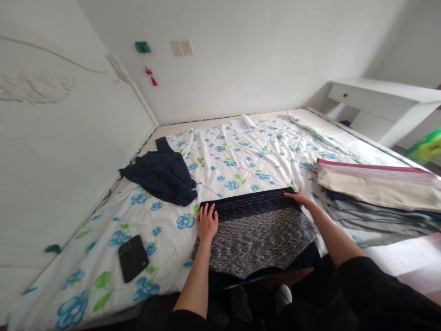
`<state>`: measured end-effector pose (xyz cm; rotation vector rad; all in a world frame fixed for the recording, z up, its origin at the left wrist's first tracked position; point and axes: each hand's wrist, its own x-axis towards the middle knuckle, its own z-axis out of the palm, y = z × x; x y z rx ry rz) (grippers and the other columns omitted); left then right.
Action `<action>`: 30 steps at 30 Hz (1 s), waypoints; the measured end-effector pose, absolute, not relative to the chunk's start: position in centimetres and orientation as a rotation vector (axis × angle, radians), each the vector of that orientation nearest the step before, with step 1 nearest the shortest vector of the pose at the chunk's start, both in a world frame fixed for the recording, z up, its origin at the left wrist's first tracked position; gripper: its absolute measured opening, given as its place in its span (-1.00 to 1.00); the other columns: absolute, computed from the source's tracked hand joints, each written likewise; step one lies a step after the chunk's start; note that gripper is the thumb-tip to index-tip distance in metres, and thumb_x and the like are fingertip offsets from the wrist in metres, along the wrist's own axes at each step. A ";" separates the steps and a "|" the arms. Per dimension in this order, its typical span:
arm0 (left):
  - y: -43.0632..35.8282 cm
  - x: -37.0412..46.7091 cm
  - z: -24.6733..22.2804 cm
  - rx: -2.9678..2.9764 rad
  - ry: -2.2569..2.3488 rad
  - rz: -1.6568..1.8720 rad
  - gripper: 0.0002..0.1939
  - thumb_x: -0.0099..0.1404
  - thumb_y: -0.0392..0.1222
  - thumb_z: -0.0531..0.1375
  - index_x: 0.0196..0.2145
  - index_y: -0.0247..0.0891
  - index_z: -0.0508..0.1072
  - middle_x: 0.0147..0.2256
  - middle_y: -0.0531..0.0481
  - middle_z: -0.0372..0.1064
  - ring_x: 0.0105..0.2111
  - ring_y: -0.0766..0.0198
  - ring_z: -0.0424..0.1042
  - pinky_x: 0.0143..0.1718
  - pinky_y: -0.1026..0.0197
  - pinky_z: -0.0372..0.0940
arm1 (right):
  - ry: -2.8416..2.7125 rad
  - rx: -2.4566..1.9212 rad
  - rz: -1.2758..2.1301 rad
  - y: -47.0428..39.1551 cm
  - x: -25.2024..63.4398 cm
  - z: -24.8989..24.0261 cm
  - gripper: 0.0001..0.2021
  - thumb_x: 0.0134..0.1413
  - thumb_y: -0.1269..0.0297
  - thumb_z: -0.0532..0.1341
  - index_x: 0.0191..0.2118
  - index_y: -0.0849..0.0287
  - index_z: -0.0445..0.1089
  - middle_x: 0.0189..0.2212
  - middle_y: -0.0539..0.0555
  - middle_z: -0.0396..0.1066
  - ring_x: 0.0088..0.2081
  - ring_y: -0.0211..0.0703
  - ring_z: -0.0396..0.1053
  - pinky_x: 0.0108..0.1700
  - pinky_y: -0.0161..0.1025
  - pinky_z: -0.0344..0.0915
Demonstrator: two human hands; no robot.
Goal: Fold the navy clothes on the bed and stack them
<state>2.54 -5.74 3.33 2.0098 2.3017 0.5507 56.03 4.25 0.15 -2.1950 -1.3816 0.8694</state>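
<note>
A speckled grey garment with a dark, thin-striped band [255, 239] lies spread at the near edge of the bed, its lower part reaching over that edge. My left hand [207, 224] rests on the band's left end, fingers spread flat. At the right end, my right hand [300, 199] pinches the garment's upper corner, thumb on top and the other fingers partly hidden. Beyond my left hand, a crumpled dark navy garment [165, 174] lies on the floral sheet [234, 158].
A black phone [132, 258] lies at the left. To the right sits a stack of folded clothes [375, 188], pink, cream and grey. Papers [243, 123] lie by the back wall. A white desk [375, 103] stands beyond the bed's right side.
</note>
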 end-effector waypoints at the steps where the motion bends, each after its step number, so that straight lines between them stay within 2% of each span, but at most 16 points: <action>1: -5.7 2.5 3.3 2.016 2.302 0.544 -0.42 0.65 -0.02 0.01 0.50 -0.05 0.42 0.55 -0.11 0.21 0.56 -0.13 0.11 0.53 -0.31 0.13 | -1.348 -2.172 0.917 3.8 56.3 -0.1 -0.48 0.19 -0.25 0.42 -0.32 0.22 0.62 -0.50 0.16 0.54 -0.41 0.00 0.54 -0.35 -0.19 0.48; 3: -5.7 2.6 3.3 2.027 2.303 0.534 -0.42 0.65 0.00 0.01 0.50 -0.06 0.42 0.55 -0.10 0.21 0.56 -0.14 0.11 0.52 -0.31 0.13 | -1.304 -2.209 0.986 3.1 56.4 -0.2 -0.47 0.30 -0.23 0.32 -0.30 0.24 0.62 -0.49 0.19 0.53 -0.36 0.04 0.55 -0.29 -0.16 0.50; 5: -5.8 2.6 3.3 2.031 2.307 0.531 -0.42 0.65 0.00 0.00 0.50 -0.05 0.41 0.56 -0.09 0.20 0.56 -0.14 0.10 0.53 -0.30 0.12 | -1.343 -2.323 0.871 3.0 56.1 0.1 -0.49 0.35 -0.18 0.29 -0.28 0.25 0.64 -0.42 0.26 0.57 -0.26 0.13 0.60 -0.17 -0.09 0.52; 8: -5.8 2.6 3.2 2.029 2.313 0.529 -0.42 0.65 -0.01 0.00 0.50 -0.05 0.41 0.56 -0.09 0.20 0.56 -0.13 0.10 0.53 -0.29 0.11 | -1.409 -2.475 0.655 3.2 54.5 1.3 -0.55 0.35 -0.09 0.32 -0.07 0.27 0.67 -0.13 0.41 0.65 -0.01 0.29 0.62 0.05 0.04 0.50; 12: -5.8 2.7 2.8 2.028 2.309 0.548 -0.42 0.66 0.00 0.00 0.51 -0.06 0.41 0.56 -0.09 0.19 0.57 -0.11 0.07 0.55 -0.27 0.08 | -1.555 -2.361 0.173 2.8 49.8 3.0 -0.47 0.38 0.20 0.25 0.37 0.31 0.44 0.29 0.57 0.46 0.35 0.46 0.39 0.36 0.27 0.27; 15: -5.7 2.7 2.6 2.026 2.310 0.565 -0.42 0.65 0.00 0.00 0.51 -0.05 0.40 0.56 -0.09 0.18 0.58 -0.11 0.06 0.55 -0.28 0.07 | -1.774 -2.076 0.148 1.9 42.8 3.7 -0.37 0.41 0.32 0.14 0.52 0.29 0.27 0.47 0.53 0.28 0.48 0.41 0.22 0.50 0.31 0.05; 18: -5.7 2.7 2.7 2.032 2.312 0.563 -0.41 0.65 -0.01 0.00 0.52 -0.06 0.39 0.57 -0.10 0.18 0.58 -0.13 0.07 0.55 -0.30 0.08 | -2.014 -1.828 0.291 0.6 33.2 3.8 -0.34 0.49 0.16 0.11 0.56 0.34 0.20 0.57 0.41 0.14 0.58 0.31 0.06 0.58 0.25 -0.06; 19: -5.7 2.7 2.8 2.034 2.310 0.558 -0.41 0.65 -0.01 -0.01 0.52 -0.07 0.39 0.56 -0.11 0.18 0.57 -0.13 0.07 0.54 -0.30 0.09 | -2.101 -1.729 0.330 0.1 30.0 3.8 -0.34 0.51 0.11 0.09 0.57 0.28 0.19 0.60 0.31 0.12 0.60 0.25 0.03 0.60 0.21 -0.10; 22: -5.8 2.6 3.0 2.036 2.302 0.532 -0.41 0.65 -0.01 0.00 0.52 -0.08 0.39 0.56 -0.12 0.19 0.57 -0.13 0.08 0.53 -0.29 0.12 | -2.265 -1.465 0.446 -1.3 22.1 3.9 -0.35 0.52 0.00 0.08 0.61 -0.12 0.15 0.63 -0.10 0.07 0.63 0.10 -0.01 0.65 0.09 -0.18; 24: -5.9 2.5 3.0 2.041 2.298 0.518 -0.41 0.65 -0.01 0.01 0.52 -0.07 0.39 0.56 -0.12 0.19 0.57 -0.11 0.09 0.53 -0.27 0.13 | -2.291 -1.425 0.531 -1.9 19.5 3.9 -0.35 0.50 -0.02 0.11 0.61 -0.31 0.13 0.61 -0.23 0.10 0.63 0.07 0.01 0.65 0.07 -0.17; 26: -5.8 2.5 3.0 2.045 2.299 0.525 -0.42 0.65 -0.02 0.02 0.51 -0.05 0.40 0.56 -0.11 0.19 0.57 -0.10 0.09 0.53 -0.26 0.13 | -2.282 -1.467 0.576 -2.0 19.2 3.8 -0.33 0.48 -0.07 0.15 0.61 -0.30 0.15 0.59 -0.20 0.14 0.62 0.10 0.05 0.65 0.08 -0.15; 30: -5.7 2.4 2.7 2.040 2.296 0.558 -0.41 0.65 0.00 0.01 0.52 -0.04 0.39 0.55 -0.11 0.20 0.57 -0.13 0.09 0.54 -0.30 0.11 | -2.224 -1.558 0.491 -1.5 24.0 3.4 -0.27 0.50 -0.21 0.14 0.59 0.02 0.26 0.60 0.12 0.12 0.60 0.24 0.07 0.63 0.11 -0.18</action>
